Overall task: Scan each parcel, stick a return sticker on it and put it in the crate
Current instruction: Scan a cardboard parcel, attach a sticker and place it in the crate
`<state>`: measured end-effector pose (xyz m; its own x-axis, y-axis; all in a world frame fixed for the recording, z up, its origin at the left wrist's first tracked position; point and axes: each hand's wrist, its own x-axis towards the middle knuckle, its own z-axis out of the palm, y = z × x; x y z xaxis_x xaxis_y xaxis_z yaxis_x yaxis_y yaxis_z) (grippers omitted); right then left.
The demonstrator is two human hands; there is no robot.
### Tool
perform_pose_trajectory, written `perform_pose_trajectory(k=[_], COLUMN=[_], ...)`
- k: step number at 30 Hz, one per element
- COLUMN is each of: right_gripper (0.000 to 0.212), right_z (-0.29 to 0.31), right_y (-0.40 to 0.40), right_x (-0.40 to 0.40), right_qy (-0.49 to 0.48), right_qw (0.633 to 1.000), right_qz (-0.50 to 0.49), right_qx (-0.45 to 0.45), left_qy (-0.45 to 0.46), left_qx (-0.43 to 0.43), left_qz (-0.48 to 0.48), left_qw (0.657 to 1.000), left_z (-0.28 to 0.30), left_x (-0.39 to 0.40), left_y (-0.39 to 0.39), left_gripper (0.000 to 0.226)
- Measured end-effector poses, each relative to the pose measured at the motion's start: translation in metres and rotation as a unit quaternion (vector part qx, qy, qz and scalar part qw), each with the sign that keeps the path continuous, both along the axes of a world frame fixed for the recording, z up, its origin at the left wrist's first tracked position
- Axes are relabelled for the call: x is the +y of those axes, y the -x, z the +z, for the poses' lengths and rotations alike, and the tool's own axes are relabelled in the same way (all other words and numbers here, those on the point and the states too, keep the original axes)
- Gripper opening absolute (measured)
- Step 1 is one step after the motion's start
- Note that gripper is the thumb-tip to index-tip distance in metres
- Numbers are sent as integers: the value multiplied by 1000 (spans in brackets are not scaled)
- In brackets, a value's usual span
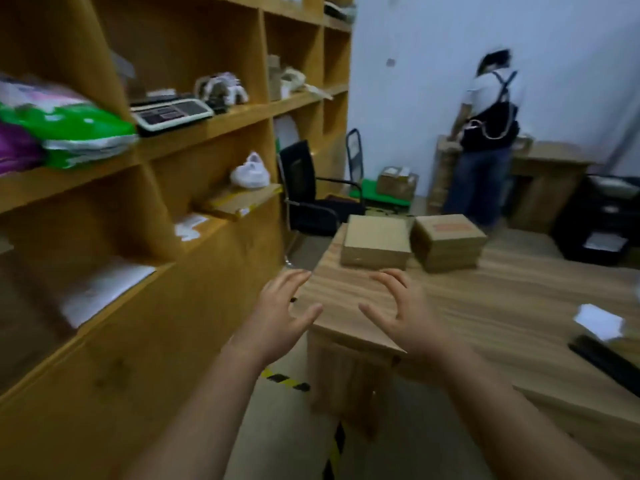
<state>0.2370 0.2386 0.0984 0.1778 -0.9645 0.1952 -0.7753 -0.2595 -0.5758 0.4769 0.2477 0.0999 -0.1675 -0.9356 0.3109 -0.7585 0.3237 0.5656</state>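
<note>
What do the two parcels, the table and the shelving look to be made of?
Left parcel and right parcel: plain brown cardboard, matte, with folded edges. Table: probably wood-grain laminate, judging by its streaked pattern and faint sheen. Shelving: yellowish wood or board; blur hides the grain.

Two parcel stacks point(375, 242) point(448, 242), one chair point(304, 192)

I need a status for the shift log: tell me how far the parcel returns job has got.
Nothing looks finished: no crate is in view, and no return sticker shows on the nearer parcel. In hand: the left hand and right hand are both empty, fingers spread, reaching toward the two stacks on the table. Left: scanning, stickering and crating the nearer parcel and the second stack.
</note>
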Motion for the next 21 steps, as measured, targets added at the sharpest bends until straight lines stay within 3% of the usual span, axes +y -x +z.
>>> perform_pose_trajectory(k=[8, 21], right_gripper=[66, 66], right_z=[-14, -68], right_y=[160, 229], right_x=[-50, -211], right_qy=[-25, -87], right_qw=[993, 983], right_qz=[-113, -163], right_qx=[2, 6], left_qy=[-42, -103], left_qx=[-21, -39], left_qz=[-109, -142], left_qw=[993, 984], left_z=[-14, -77], left_x=[-97, -290], left_y=[173, 251], left_gripper=[59, 60])
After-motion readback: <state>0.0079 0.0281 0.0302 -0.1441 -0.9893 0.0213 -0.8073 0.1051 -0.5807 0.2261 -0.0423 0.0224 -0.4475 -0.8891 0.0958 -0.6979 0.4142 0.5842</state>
